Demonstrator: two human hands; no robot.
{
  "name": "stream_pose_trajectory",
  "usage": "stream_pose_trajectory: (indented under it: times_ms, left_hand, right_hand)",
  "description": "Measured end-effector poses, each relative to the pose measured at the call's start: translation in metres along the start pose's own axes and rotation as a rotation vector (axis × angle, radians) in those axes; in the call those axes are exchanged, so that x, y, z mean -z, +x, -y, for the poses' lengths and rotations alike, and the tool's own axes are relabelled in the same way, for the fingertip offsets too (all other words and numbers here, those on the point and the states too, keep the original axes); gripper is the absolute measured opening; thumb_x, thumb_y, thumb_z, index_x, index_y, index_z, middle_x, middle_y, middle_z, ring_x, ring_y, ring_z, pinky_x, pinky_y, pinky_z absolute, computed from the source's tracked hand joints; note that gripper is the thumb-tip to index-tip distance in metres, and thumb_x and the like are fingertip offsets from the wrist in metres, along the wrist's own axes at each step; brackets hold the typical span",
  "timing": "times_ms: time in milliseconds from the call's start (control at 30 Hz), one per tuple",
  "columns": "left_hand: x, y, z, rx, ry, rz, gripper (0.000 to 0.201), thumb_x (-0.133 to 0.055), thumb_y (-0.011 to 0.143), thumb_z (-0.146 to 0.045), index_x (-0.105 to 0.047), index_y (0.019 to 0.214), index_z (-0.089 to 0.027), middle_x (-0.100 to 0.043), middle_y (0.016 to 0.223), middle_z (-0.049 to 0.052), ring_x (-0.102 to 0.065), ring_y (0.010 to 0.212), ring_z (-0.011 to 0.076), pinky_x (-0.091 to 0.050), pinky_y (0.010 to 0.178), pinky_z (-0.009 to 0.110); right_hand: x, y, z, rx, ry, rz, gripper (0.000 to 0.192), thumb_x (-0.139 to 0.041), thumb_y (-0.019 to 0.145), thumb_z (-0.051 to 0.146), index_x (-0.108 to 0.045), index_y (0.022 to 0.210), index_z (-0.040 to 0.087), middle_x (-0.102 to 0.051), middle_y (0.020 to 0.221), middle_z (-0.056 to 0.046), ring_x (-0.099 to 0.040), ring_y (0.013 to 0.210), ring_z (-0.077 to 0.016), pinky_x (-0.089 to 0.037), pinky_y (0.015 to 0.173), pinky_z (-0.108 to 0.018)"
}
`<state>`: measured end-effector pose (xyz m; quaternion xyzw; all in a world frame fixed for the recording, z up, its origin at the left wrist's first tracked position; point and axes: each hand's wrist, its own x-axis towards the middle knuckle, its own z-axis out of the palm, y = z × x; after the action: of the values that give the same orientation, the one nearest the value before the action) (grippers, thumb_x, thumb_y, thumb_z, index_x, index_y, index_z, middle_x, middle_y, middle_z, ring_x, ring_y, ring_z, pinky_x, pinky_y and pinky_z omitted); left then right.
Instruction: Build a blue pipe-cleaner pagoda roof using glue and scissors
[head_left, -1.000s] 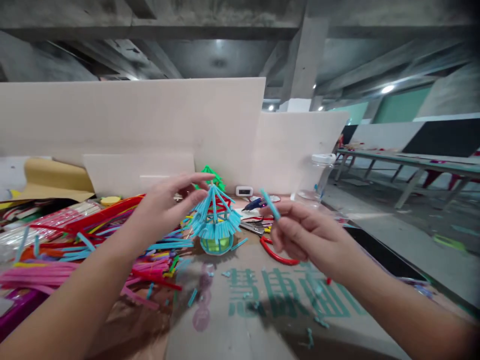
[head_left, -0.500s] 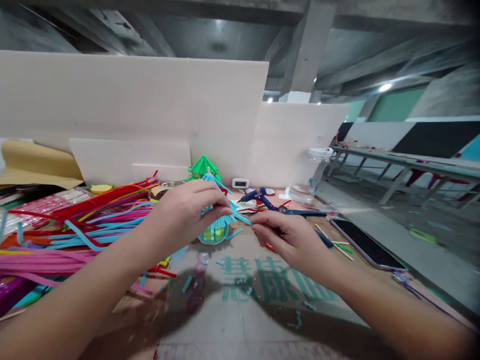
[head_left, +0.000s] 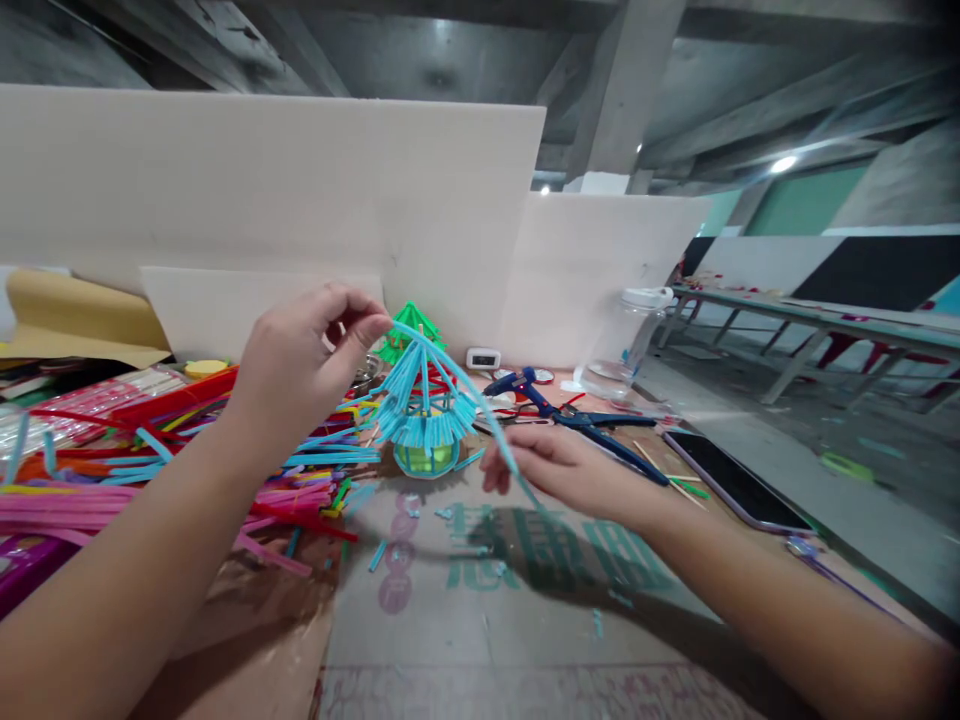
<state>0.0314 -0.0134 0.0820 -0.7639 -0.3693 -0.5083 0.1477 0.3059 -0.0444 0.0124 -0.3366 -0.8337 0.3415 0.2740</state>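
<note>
My left hand (head_left: 330,330) is raised at the middle, thumb and forefinger pinched on one end of a light blue pipe cleaner (head_left: 471,385). The pipe cleaner bows over to the right and slants down, its lower part crossing in front of my right hand (head_left: 555,465). That hand hovers above the board with loosely bent fingers, seemingly not closed on the stem. Behind the stem stands a small pavilion (head_left: 426,405) of blue pipe cleaners, with a pointed two-tiered roof and a yellow-green base. A green pointed model roof (head_left: 412,318) shows behind it.
Pipe cleaners in many colours (head_left: 300,490) are heaped on the left. A blue glue gun (head_left: 525,388), pliers (head_left: 611,435), a white digital clock (head_left: 483,358), a clear jug (head_left: 619,345) and a phone (head_left: 731,480) lie around the right. Blue scraps dot the printed cardboard (head_left: 480,630).
My left hand has moved up and left from the pavilion, drawing the pipe cleaner into a long arc. The pavilion is now uncovered. My right hand's fingers have loosened.
</note>
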Motion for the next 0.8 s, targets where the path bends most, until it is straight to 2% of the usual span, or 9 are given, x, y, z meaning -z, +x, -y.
stream_pose_trajectory:
  times_ms: [67, 167, 267, 333, 400, 433, 633, 700, 800]
  left_hand:
    - [0.002, 0.001, 0.001, 0.044, -0.031, -0.005, 0.016, -0.057, 0.09, -0.033, -0.065, 0.087, -0.019, -0.061, 0.076, -0.001, -0.054, 0.07, 0.012, -0.04, 0.067, 0.024]
    - [0.004, 0.002, 0.001, 0.071, -0.063, -0.006, 0.017, -0.058, 0.09, -0.033, -0.065, 0.087, -0.018, -0.061, 0.076, -0.001, -0.053, 0.07, 0.0112, -0.039, 0.066, 0.023]
    - [0.005, 0.002, -0.001, 0.087, -0.082, -0.012, 0.018, -0.058, 0.09, -0.034, -0.066, 0.088, -0.018, -0.062, 0.077, -0.001, -0.052, 0.068, 0.0102, -0.039, 0.065, 0.022]
    - [0.006, 0.002, -0.002, 0.094, -0.083, -0.017, 0.018, -0.059, 0.089, -0.033, -0.067, 0.088, -0.017, -0.063, 0.077, -0.001, -0.052, 0.067, 0.0094, -0.039, 0.064, 0.022]
    - [0.006, 0.003, -0.002, 0.102, -0.097, -0.025, 0.018, -0.06, 0.088, -0.032, -0.067, 0.088, -0.016, -0.064, 0.078, -0.001, -0.053, 0.068, 0.0088, -0.039, 0.064, 0.02]
    - [0.006, 0.003, -0.002, 0.11, -0.108, -0.024, 0.018, -0.061, 0.088, -0.032, -0.068, 0.089, -0.016, -0.064, 0.078, -0.001, -0.054, 0.068, 0.0084, -0.039, 0.064, 0.02]
    - [0.004, 0.0, -0.001, 0.112, -0.03, -0.048, 0.023, -0.06, 0.086, -0.036, -0.07, 0.095, -0.017, -0.065, 0.08, -0.003, -0.05, 0.064, 0.0062, -0.038, 0.064, 0.018]
    - [0.002, 0.0, -0.003, 0.084, -0.01, -0.049, 0.024, -0.059, 0.087, -0.038, -0.07, 0.096, -0.018, -0.065, 0.078, -0.005, -0.049, 0.061, 0.0055, -0.037, 0.063, 0.018]
    - [-0.002, 0.006, -0.013, 0.061, -0.016, -0.058, 0.024, -0.058, 0.087, -0.039, -0.071, 0.093, -0.019, -0.061, 0.069, -0.006, -0.048, 0.057, 0.0047, -0.034, 0.057, 0.017]
  right_hand:
    - [-0.014, 0.004, -0.017, 0.017, -0.101, 0.033, 0.029, -0.049, 0.095, 0.033, -0.064, 0.115, 0.018, -0.069, 0.114, -0.009, -0.064, 0.104, -0.0196, -0.05, 0.091, -0.036]
    - [-0.038, 0.012, -0.032, 0.091, -0.175, 0.168, 0.053, -0.056, 0.091, 0.03, -0.047, 0.142, 0.018, -0.046, 0.148, -0.014, -0.043, 0.136, -0.0235, -0.035, 0.111, -0.041]
    - [-0.051, 0.017, -0.029, 0.132, -0.094, 0.325, 0.054, -0.057, 0.091, 0.035, -0.048, 0.142, 0.019, -0.036, 0.154, -0.013, -0.025, 0.146, -0.0228, -0.019, 0.119, -0.043]
    - [-0.046, 0.017, -0.022, 0.113, 0.105, 0.55, 0.046, -0.052, 0.093, 0.045, -0.063, 0.127, 0.016, -0.054, 0.14, -0.015, -0.038, 0.14, -0.0234, -0.024, 0.117, -0.042]
    - [-0.031, 0.011, -0.016, -0.019, 0.401, 0.811, 0.056, -0.042, 0.095, 0.055, -0.071, 0.111, 0.01, -0.071, 0.114, -0.018, -0.063, 0.116, -0.0244, -0.043, 0.104, -0.04]
    - [-0.021, 0.005, -0.015, -0.099, 0.504, 0.834, 0.059, -0.041, 0.094, 0.058, -0.072, 0.108, 0.009, -0.073, 0.105, -0.018, -0.069, 0.104, -0.0248, -0.049, 0.096, -0.04]
    - [0.034, -0.057, -0.029, -0.203, 0.191, 0.166, 0.048, -0.047, 0.094, 0.053, -0.07, 0.115, 0.016, -0.067, 0.124, -0.014, -0.06, 0.119, -0.0237, -0.042, 0.105, -0.041]
    - [0.03, -0.079, -0.034, -0.215, 0.004, 0.09, 0.051, -0.042, 0.097, 0.052, -0.058, 0.134, 0.02, -0.054, 0.141, -0.013, -0.051, 0.13, -0.0237, -0.037, 0.11, -0.044]
    - [0.008, -0.095, -0.042, -0.162, -0.331, 0.206, 0.062, -0.045, 0.096, 0.05, -0.034, 0.15, 0.023, -0.027, 0.158, -0.01, -0.023, 0.147, -0.0243, -0.018, 0.119, -0.047]
